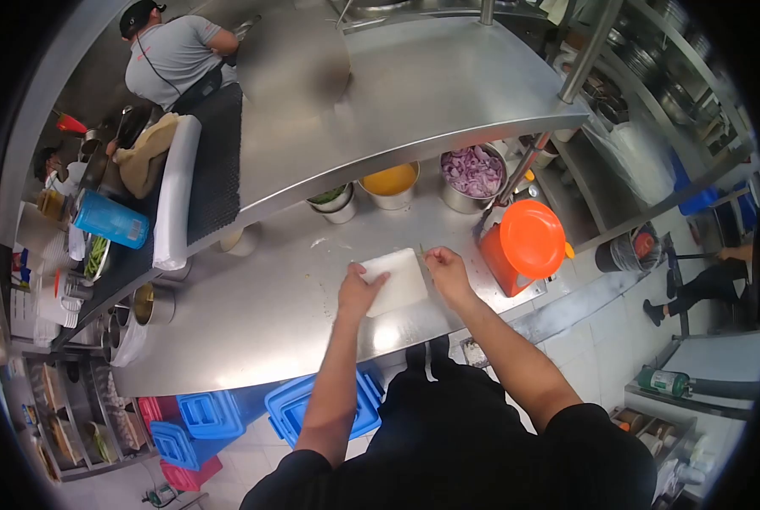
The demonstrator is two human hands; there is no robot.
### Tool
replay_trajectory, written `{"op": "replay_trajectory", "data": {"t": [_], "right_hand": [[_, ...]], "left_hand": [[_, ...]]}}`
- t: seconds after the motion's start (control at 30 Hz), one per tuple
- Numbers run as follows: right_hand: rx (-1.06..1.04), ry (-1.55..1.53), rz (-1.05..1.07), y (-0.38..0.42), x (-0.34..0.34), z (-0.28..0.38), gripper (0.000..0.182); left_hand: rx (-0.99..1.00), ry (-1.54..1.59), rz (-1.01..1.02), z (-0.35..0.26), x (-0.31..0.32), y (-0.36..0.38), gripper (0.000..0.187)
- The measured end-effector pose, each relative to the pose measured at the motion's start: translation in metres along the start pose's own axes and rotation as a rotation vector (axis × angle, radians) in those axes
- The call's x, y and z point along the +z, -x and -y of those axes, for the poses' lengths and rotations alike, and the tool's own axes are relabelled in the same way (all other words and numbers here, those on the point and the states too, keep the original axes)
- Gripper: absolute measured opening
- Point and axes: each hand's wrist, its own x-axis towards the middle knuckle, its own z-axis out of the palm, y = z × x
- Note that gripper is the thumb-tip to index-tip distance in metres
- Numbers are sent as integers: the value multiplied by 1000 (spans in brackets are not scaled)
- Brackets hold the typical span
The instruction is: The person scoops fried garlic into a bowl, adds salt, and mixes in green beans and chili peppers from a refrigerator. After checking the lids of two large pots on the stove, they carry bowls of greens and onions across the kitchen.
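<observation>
A white, roughly square sheet or flat bag (399, 283) lies at the front of the steel table; I cannot make out its exact kind. My left hand (360, 291) grips its left edge, with the thumb across its top face. Just past the upper right corner, my right hand (448, 274) has its thumb and fingers pinched together. Something thin and small shows at those fingertips, too small to name. To the right of this hand stands an orange scale (516, 255) with a round orange plate (532, 239) on top.
Behind my hands stand metal pots of chopped red onion (473, 172), yellow-orange liquid (390, 180) and something green (331, 198). A raised steel shelf (431, 76) overhangs them. Blue lidded bins (291, 412) sit below the table's front edge. A co-worker (172, 51) is at the far left.
</observation>
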Motion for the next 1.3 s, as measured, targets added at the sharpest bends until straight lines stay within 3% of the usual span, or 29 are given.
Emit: {"op": "replay_trajectory", "data": {"t": [0.07,0.17,0.3,0.47,0.6,0.77,0.83,0.87,0.93,0.97,1.0,1.07,1.17,1.3], "right_hand": [[98,-44,-43,7,-3,17,10],[168,-111,-131,-4,-14,11,12],[230,-300,-195,-25,-35,13,13],[206,-83,-115,-15,-22,22,14],[142,1,73,12,-3,-4,15],[131,200,87,33,10,-24,13],[-11,269,78,39,10,-36,13],[-290,534,46,33,12,-55,14],[-251,470,133,47,20,-39,14],[-92,286,163,53,22,-31,13],[56,95,189,59,22,-15,12],[-14,-40,213,67,10,9,15],[36,-151,289,82,-18,44,16],[150,-445,477,106,-51,72,16]], "left_hand": [[25,-209,-71,-10,16,20,66],[-74,-207,74,-18,8,22,74],[-10,-185,47,-11,5,20,82],[-9,-195,44,-4,8,17,83],[42,-231,94,-7,5,17,67],[109,-345,158,-6,17,16,40],[186,-276,195,3,28,20,32],[228,-239,213,3,33,21,28],[-7,323,394,-15,31,35,23],[-144,595,489,-26,26,45,21],[-152,769,503,-36,20,56,23],[-179,1127,543,-59,9,73,26],[37,1228,707,-77,-1,90,33],[236,974,508,-95,20,103,51]]}}
